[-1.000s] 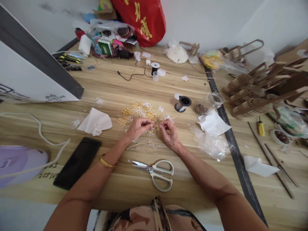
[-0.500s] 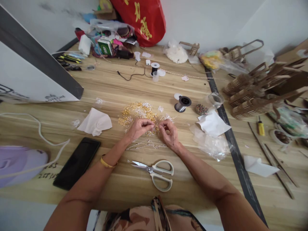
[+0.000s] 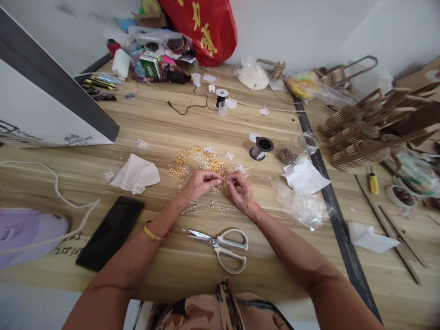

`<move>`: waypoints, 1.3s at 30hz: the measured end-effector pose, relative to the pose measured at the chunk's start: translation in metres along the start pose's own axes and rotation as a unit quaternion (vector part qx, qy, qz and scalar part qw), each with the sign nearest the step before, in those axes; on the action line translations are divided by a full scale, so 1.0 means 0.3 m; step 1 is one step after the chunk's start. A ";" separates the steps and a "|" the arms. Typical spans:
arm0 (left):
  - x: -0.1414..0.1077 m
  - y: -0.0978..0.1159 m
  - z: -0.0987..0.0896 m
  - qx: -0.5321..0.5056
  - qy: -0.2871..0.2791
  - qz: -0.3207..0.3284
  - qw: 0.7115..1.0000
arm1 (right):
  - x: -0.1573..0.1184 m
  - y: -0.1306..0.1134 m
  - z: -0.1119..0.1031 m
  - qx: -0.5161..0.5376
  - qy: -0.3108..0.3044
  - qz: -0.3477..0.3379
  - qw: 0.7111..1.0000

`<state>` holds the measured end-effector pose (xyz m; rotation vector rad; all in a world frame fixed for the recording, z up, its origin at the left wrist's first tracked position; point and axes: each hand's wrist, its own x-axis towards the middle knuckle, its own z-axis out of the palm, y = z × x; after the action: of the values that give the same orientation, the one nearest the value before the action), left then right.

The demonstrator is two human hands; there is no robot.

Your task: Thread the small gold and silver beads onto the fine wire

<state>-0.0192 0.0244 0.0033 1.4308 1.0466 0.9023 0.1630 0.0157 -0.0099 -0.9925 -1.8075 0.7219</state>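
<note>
My left hand and my right hand meet fingertip to fingertip over the middle of the table. Each is closed in a pinch, and whatever sits between the fingers is too small to make out. Just behind them spreads a pile of small gold and silver jewelry findings, with clear pieces by the right knuckles. Thin silver chains lie below the hands. Closer to my body is a pair of scissors with pale handles, blades pointing left.
At left lie a black phone and a white cloth. Rightward stand a wire spool, a tipped jar of beads, a white paper and plastic bags. Brown baskets crowd the far right.
My two hands have come slightly closer, so the fingertips now nearly touch; the right fingers shifted a little left. Everything on the table stays where it was.
</note>
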 end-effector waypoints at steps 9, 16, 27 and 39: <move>-0.005 0.002 0.002 0.011 -0.001 0.008 1.000 | -0.001 0.006 0.002 -0.006 0.003 0.003 1.000; -0.004 0.006 0.004 0.007 0.002 -0.003 1.000 | -0.003 0.013 0.005 -0.003 0.005 -0.001 1.000; 0.001 -0.015 -0.008 -0.034 0.008 -0.014 0.999 | -0.005 0.009 0.002 -0.007 0.003 0.001 1.000; 0.003 -0.001 -0.013 -0.043 0.027 -0.013 0.999 | -0.006 0.005 0.003 -0.004 -0.008 0.001 1.000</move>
<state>-0.0225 0.0265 0.0034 1.3256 1.0503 0.9607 0.1631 0.0149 -0.0124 -0.9962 -1.8248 0.7272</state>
